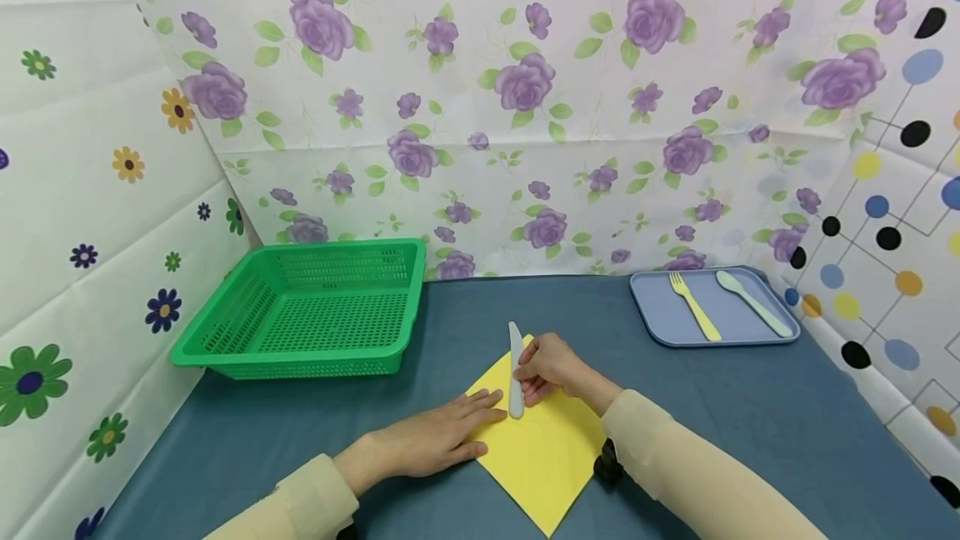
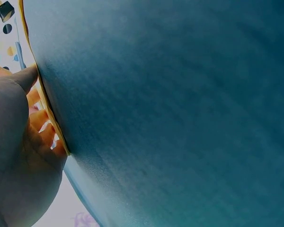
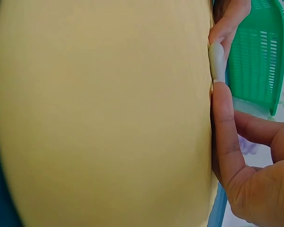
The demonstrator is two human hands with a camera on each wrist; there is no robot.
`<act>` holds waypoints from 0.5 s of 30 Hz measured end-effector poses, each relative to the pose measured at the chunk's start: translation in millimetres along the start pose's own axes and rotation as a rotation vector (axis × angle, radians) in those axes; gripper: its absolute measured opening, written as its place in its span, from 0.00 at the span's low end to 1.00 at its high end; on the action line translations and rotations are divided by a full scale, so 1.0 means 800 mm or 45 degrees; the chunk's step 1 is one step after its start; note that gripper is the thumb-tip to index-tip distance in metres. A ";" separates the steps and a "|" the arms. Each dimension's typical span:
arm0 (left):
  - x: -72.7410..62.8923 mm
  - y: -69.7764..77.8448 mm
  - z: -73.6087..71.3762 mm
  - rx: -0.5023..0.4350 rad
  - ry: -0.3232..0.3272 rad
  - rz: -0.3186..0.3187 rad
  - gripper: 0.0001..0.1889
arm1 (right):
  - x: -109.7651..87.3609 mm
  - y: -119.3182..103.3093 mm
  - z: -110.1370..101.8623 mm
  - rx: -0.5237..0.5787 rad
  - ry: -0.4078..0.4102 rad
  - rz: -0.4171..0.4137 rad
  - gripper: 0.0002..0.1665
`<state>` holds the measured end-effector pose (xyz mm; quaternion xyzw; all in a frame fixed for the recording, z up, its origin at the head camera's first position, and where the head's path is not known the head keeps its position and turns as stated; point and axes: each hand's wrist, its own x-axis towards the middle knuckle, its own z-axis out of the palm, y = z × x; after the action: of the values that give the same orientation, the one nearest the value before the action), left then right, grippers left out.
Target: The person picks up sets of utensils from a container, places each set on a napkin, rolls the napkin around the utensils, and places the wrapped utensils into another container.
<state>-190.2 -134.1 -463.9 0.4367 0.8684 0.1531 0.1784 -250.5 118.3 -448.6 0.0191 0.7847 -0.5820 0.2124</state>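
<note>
A yellow napkin (image 1: 555,448) lies turned like a diamond on the blue-grey tablecloth. On its upper left part is a pale grey plastic knife (image 1: 516,400), blade pointing away from me. My right hand (image 1: 557,367) pinches the knife near its middle from the right side. In the right wrist view the rounded handle end (image 3: 217,61) shows close over the napkin, beside the fingers. My left hand (image 1: 429,442) rests with fingers spread on the napkin's left edge, fingertips near the handle. The left wrist view shows the left thumb (image 2: 27,78) along the napkin's edge.
A green plastic basket (image 1: 300,363) stands at the back left. At the back right a blue-grey tray (image 1: 675,332) carries a yellow fork (image 1: 697,311) and a pale green spoon (image 1: 757,307). Patterned sheets rise along the back and both sides.
</note>
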 end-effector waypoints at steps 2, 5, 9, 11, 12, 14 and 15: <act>0.001 0.000 0.000 0.005 -0.001 -0.001 0.29 | 0.001 0.000 0.000 -0.004 -0.004 -0.001 0.08; 0.001 -0.001 -0.001 0.009 0.000 -0.001 0.29 | 0.001 0.000 0.000 -0.009 -0.012 0.000 0.08; 0.001 0.000 -0.001 0.001 -0.002 -0.004 0.29 | 0.001 0.000 0.000 -0.025 -0.018 0.000 0.07; 0.000 0.000 -0.002 -0.004 -0.002 -0.004 0.29 | 0.001 0.000 0.000 -0.031 -0.019 0.000 0.07; 0.000 0.000 -0.002 -0.005 -0.002 -0.004 0.29 | 0.002 0.001 -0.001 -0.039 -0.020 -0.003 0.07; 0.000 0.000 -0.002 -0.006 -0.001 -0.002 0.29 | 0.003 0.001 -0.001 -0.042 -0.020 0.000 0.06; 0.000 0.001 -0.002 -0.005 0.001 0.002 0.29 | 0.003 0.001 -0.001 -0.043 -0.021 0.001 0.06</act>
<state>-190.6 -134.0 -462.6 0.4370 0.8678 0.1550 0.1788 -252.7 119.0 -449.8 0.0110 0.7927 -0.5686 0.2194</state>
